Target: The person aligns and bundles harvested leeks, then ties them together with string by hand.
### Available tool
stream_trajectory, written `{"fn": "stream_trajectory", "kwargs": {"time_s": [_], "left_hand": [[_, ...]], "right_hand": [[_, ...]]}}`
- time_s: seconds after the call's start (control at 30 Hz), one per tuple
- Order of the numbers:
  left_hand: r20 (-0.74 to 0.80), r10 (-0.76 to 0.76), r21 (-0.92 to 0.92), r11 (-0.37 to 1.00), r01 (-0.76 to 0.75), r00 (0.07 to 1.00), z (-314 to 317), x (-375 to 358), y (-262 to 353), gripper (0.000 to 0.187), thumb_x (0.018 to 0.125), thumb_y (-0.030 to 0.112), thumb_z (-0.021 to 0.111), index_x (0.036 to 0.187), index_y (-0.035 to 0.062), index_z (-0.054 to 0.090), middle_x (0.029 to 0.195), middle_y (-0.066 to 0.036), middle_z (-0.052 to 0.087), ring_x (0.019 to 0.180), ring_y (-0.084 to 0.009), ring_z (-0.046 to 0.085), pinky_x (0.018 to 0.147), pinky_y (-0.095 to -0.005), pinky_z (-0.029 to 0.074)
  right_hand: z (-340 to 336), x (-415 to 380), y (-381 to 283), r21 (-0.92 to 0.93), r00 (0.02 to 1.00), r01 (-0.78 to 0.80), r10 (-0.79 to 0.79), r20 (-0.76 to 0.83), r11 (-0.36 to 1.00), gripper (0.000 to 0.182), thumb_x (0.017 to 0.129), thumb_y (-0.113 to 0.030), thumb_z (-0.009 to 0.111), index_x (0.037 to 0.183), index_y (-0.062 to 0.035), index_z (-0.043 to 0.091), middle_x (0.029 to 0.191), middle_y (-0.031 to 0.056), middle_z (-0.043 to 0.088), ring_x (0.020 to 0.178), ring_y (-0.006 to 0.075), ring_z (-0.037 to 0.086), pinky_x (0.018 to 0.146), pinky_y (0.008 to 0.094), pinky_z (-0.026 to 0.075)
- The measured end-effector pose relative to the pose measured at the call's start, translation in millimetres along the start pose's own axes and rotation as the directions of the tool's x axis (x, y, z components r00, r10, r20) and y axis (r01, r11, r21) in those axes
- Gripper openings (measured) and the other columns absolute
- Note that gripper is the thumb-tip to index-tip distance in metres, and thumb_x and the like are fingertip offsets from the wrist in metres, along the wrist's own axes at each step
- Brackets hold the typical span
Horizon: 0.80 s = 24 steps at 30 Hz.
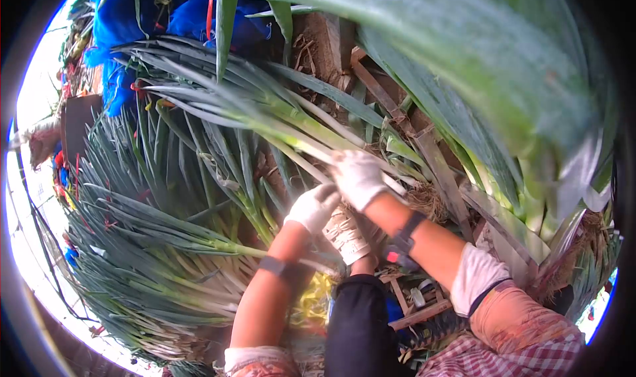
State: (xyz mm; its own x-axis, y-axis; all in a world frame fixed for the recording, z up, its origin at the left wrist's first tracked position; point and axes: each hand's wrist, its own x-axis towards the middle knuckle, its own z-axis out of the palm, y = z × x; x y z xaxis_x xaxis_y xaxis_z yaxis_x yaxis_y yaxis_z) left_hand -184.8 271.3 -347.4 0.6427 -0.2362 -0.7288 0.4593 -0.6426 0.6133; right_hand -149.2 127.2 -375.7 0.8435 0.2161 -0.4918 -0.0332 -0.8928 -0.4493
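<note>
White gloves cover both hands. At the centre, my right hand (358,177) is closed around the pale stems of some long green onions (291,128), whose leaves spread to the upper left. Just left of it and lower, my left hand (313,208) has its fingers pressed together near the same stems; what they hold, if anything, is too blurred to tell. The roots of the onions lie right of my right hand. Between my forearms, a dark trouser leg and a pale shoe (346,234) show below my hands.
A large heap of green onions (146,244) fills the left. Big leaves (464,46) hang close at the upper right. Blue netting (126,19) lies at the upper left. Wooden slats (440,171) run right of my hands, and yellow strands (311,301) lie below.
</note>
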Motion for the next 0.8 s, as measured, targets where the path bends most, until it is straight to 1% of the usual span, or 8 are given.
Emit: {"fn": "stream_trajectory", "kwargs": {"time_s": [0.07,0.17,0.2,0.23,0.27,0.37,0.57,0.8], "left_hand": [[0.149,0.024,0.198,0.979,-0.054,0.989,-16,-37,14,0.037,0.087,0.027,0.055,0.114,0.001,0.056,0.102,-0.013,0.064,0.095,-0.0213,0.059,0.084,-0.0308,0.045],[0.039,-0.059,0.094,0.994,0.055,0.998,-27,-101,4,0.033,0.086,0.025,0.054,0.111,0.0037,0.058,0.099,-0.018,0.062,0.094,-0.0282,0.06,0.083,-0.0327,0.045],[0.02,-0.256,0.009,0.967,0.256,0.966,-35,-126,18,0.033,0.085,0.027,0.053,0.109,0.0037,0.058,0.1,-0.018,0.062,0.095,-0.0304,0.059,0.083,-0.0338,0.045],[-0.026,-0.098,0.196,0.975,0.101,0.995,-35,-150,-7,0.034,0.085,0.028,0.051,0.108,0.0045,0.059,0.102,-0.019,0.061,0.097,-0.0324,0.058,0.083,-0.0352,0.045],[-0.02,-0.289,0.216,0.933,0.286,0.957,-40,-171,1,0.034,0.085,0.029,0.05,0.108,0.0052,0.059,0.104,-0.018,0.061,0.1,-0.0325,0.057,0.085,-0.0361,0.045],[0.034,-0.455,0.309,0.851,0.424,0.89,-52,-235,23,0.038,0.084,0.034,0.048,0.109,0.0088,0.06,0.108,-0.017,0.06,0.103,-0.0323,0.056,0.088,-0.0379,0.044],[0.29,-0.167,0.253,0.963,0.093,0.942,-53,-305,8,0.042,0.084,0.036,0.047,0.113,0.0077,0.057,0.111,-0.017,0.058,0.104,-0.0314,0.055,0.09,-0.0367,0.042],[-0.109,-0.285,-0.198,0.945,0.261,0.952,-165,-344,74,0.044,0.085,0.035,0.048,0.117,0.0069,0.055,0.113,-0.015,0.059,0.104,-0.0281,0.056,0.091,-0.0346,0.042]], "right_hand": [[4,10,-28,0.109,0.991,0.135,-0.132,-0.036,0.985,0.039,0.088,-0.032,0.046,0.118,-0.007,0.049,0.111,0.0154,0.055,0.101,0.0287,0.054,0.085,0.0391,0.044],[-17,-17,-51,0.131,0.999,-0.027,0.022,0.041,0.991,0.057,0.085,-0.042,0.049,0.129,-0.0058,0.04,0.119,0.0193,0.05,0.108,0.0339,0.05,0.091,0.0406,0.041],[-19,-38,-44,0.152,0.998,-0.051,0.044,0.048,0.987,0.058,0.085,-0.043,0.048,0.129,-0.0059,0.039,0.119,0.0195,0.05,0.108,0.0349,0.05,0.091,0.0412,0.041],[-33,-60,-39,0.121,0.967,-0.06,0.028,0.253,0.991,0.057,0.086,-0.042,0.047,0.129,-0.006,0.039,0.12,0.0196,0.05,0.107,0.0349,0.051,0.09,0.0417,0.042],[-50,-86,-32,0.083,0.896,-0.06,0.017,0.443,0.995,0.055,0.087,-0.041,0.046,0.13,-0.006,0.038,0.12,0.0196,0.05,0.107,0.0349,0.052,0.09,0.0423,0.042],[-111,-170,-27,0.081,0.882,-0.064,0.019,0.471,0.995,0.043,0.088,-0.036,0.041,0.12,-0.0073,0.047,0.111,0.0175,0.056,0.1,0.032,0.056,0.088,0.0405,0.044],[-263,-295,-4,-0.13,0.829,-0.087,0.144,0.54,0.988,0.037,0.085,-0.032,0.044,0.102,-0.0032,0.058,0.095,0.0206,0.062,0.091,0.0374,0.058,0.081,0.0432,0.046],[-369,-365,-25,-0.269,0.769,-0.393,0.475,0.427,0.879,0.039,0.082,-0.034,0.047,0.101,-0.0047,0.063,0.099,0.021,0.062,0.095,0.0351,0.058,0.084,0.0404,0.045]]}}
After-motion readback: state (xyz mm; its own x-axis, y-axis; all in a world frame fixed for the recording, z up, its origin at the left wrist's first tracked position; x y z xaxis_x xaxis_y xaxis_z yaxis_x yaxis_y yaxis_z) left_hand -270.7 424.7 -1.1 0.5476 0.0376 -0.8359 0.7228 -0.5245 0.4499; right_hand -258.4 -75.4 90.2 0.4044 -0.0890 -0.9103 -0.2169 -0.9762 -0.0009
